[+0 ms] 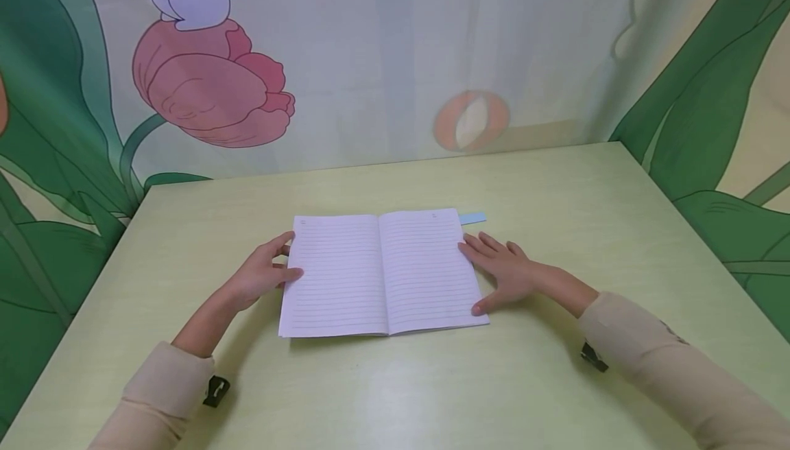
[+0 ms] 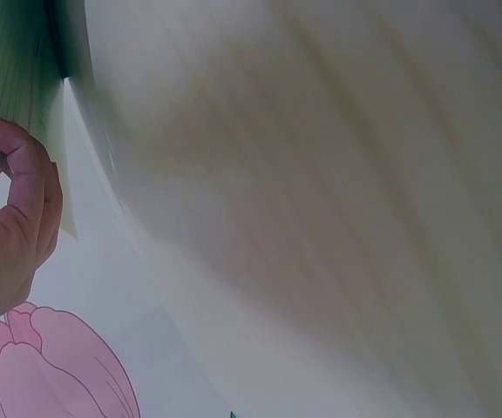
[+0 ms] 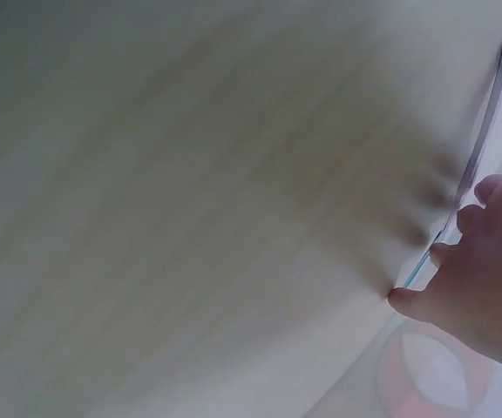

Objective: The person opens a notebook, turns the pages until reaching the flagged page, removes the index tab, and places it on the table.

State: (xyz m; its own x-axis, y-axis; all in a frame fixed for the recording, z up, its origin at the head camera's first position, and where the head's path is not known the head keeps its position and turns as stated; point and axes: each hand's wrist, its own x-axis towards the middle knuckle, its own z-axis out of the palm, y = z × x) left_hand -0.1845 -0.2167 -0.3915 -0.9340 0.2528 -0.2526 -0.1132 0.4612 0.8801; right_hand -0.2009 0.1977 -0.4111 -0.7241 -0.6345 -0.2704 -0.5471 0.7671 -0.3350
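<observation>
An open notebook [image 1: 336, 278] with blank lined pages lies on the table, its spine near the middle. My left hand [image 1: 256, 275] grips its left edge, thumb on the page and fingers at the outer side. In the left wrist view the same hand [image 2: 24, 209] holds the edge of lined pages [image 2: 11, 70]. Spread along the right edge, my right hand [image 1: 509, 271] rests thumb and fingertips on the page margin. A light blue strip [image 1: 473, 218] sticks out past the notebook's upper right corner. The right wrist view shows the right hand [image 3: 486, 261] beside the notebook's thin edge.
The pale wooden table [image 1: 395, 395] reaches back to a printed curtain [image 1: 345, 79] with a pink tulip. Green leaf prints [image 1: 697, 127] hang along both sides. Small black devices [image 1: 216, 391] show under the sleeves at both wrists.
</observation>
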